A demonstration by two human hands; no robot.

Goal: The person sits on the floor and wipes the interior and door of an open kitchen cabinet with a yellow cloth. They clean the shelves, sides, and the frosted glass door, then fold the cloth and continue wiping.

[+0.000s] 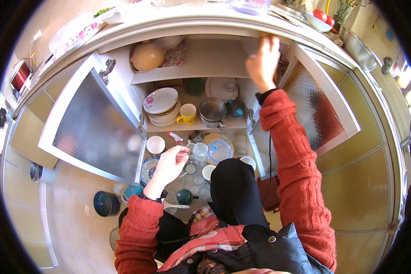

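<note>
My right hand [264, 65] reaches up to the top right of the open cabinet, just under the countertop edge. Its fingertips are blurred and partly in shadow, so whether they hold anything is unclear. With fingers loosely curled and apart, my left hand [171, 163] hovers above crockery in front of the cabinet, seemingly holding nothing. Near it are a clear plastic container [200, 151], a white bowl [156, 145] and a blue-patterned plate [149, 168]. On the lower shelf stand stacked plates [161, 101], a yellow mug [187, 113] and a metal pot [212, 109].
Frosted-glass doors stand swung out at left [96, 126] and right [310, 102]. The upper shelf [212, 56] bears a tan round pot [148, 55]. A round lidded container [220, 151], a dark green mug [185, 197] and several cups lie before my knee. A dark pot [106, 203] sits on the floor.
</note>
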